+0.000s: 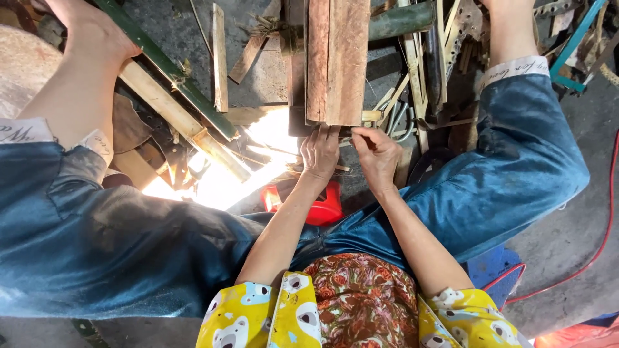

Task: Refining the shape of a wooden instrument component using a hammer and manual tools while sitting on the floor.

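Grey concrete floor, scraps everywhere; wooden block (336,61) runs lengthwise straight away from her, near end just above both hands, left hand (319,154) and right hand (376,154) pinching thin bamboo slivers (293,169) beneath it

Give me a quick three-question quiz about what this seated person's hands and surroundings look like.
1. True or false: both hands are at the near end of the wooden block.
2. What colour is the plastic thing on the floor below the hands? A red, B white, C black.
3. What lies under the foot at upper left?

Key
1. True: left hand and right hand meet at the wooden block.
2. A: red container.
3. A split green bamboo pole, under the foot.
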